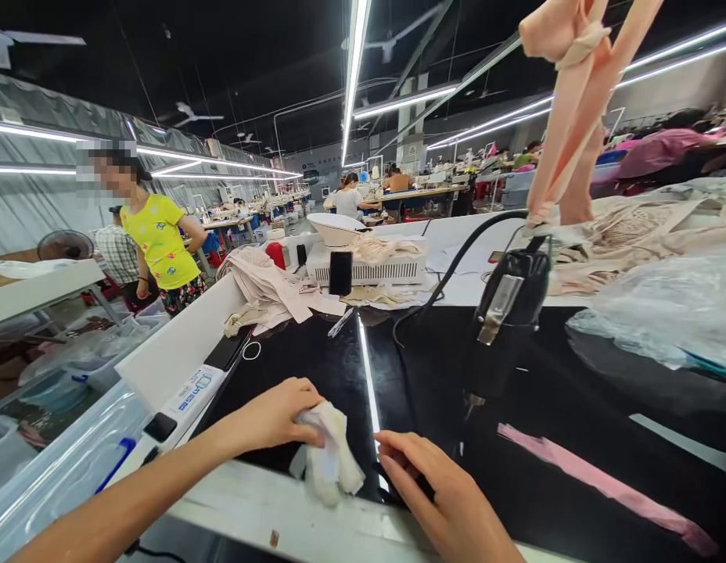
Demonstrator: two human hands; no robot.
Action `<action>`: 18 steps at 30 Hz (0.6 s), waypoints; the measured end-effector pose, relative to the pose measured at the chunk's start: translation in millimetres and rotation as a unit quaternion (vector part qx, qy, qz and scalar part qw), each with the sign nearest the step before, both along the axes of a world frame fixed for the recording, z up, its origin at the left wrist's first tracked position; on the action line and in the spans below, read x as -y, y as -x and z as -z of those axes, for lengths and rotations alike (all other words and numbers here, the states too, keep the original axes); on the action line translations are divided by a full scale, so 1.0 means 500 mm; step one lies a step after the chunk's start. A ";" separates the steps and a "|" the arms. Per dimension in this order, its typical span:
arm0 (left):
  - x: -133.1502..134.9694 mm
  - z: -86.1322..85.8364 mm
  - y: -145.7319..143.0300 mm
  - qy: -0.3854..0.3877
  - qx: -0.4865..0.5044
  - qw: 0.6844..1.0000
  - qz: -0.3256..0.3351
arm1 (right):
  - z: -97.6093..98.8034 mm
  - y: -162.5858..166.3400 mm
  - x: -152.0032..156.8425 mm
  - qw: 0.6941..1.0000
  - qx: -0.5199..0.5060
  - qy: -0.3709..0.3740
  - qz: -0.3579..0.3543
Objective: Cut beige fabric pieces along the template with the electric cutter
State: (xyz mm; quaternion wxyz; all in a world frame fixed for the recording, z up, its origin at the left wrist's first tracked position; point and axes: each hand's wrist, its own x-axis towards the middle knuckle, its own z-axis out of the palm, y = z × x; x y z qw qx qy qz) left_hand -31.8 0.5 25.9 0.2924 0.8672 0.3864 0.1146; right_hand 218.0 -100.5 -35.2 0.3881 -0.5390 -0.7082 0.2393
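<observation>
Gripping a crumpled pale bundle (333,453), the left hand (291,410) bends over it from above, its forearm slanting up from the lower left corner. Its thumb and fingers are clamped on the top of the bundle, which sits at the near edge of the glossy black surface (439,383), its lower end over the pale front border. The right hand (439,485) comes in from the lower right, back upward, fingers loosely curved and pointing left toward the bundle; their tips are slightly apart, with nothing visible between them.

The bundle looks soft and folded, cream and white, partly blurred. To the right lies a long, wrinkled pink fabric strip (603,478) with frayed ends, and beyond it a smooth, pale, flat strip (685,446). Farther back are heaped beige fabric pieces (274,285), a white scale (368,270) with a slotted casing, and a clear, crinkled plastic sheet (673,305).

At left, a white box (195,389) bears blue printing, too slanted to read. A standing person's yellow shirt (159,242) shows blue, interlocked C-like emblems.
</observation>
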 end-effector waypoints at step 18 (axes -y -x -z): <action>0.075 0.002 -0.012 0.237 0.181 0.950 -0.095 | -0.057 0.101 -0.051 0.966 -0.113 0.179 -0.147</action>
